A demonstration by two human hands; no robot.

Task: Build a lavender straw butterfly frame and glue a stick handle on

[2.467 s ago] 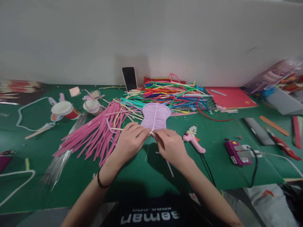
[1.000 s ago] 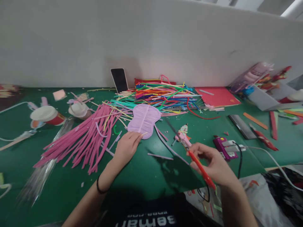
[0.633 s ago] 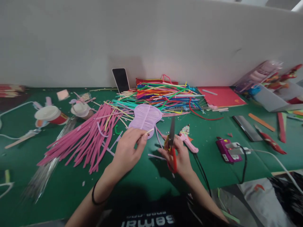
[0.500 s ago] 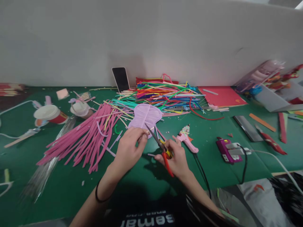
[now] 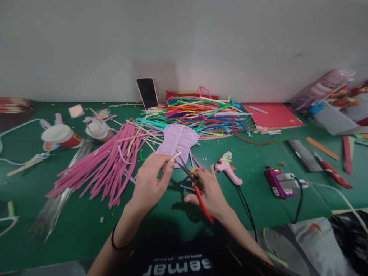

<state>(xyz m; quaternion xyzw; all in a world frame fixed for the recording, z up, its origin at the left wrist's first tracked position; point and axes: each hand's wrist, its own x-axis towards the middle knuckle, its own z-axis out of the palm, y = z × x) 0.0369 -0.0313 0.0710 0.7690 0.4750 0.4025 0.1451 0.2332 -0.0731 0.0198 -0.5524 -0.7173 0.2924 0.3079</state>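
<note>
My left hand [image 5: 151,180] pinches a short pale pipe cleaner [image 5: 176,156] between thumb and fingertips, its free end pointing right. In my right hand [image 5: 211,191] are scissors [image 5: 188,173] with red and yellow handles. Their blades are parted and point up-left, close to the pale pipe cleaner; whether they touch it I cannot tell. Just behind both hands lies a lilac butterfly-like shape [image 5: 179,138] made of pipe cleaners laid side by side. A lilac pipe cleaner piece [image 5: 187,188] lies under the scissors.
Pink pipe cleaners [image 5: 100,165] fan out at left, near lidded cups [image 5: 59,134]. A multicoloured pile [image 5: 201,113] and a propped phone [image 5: 147,94] stand along the wall. To the right are a pink glue gun [image 5: 230,172], its black cable, and a purple power adapter [image 5: 278,183].
The scissor blades have parted and the scissors have tilted lower. In my left hand the pale pipe cleaner's end now sticks out more plainly. The view has shifted slightly.
</note>
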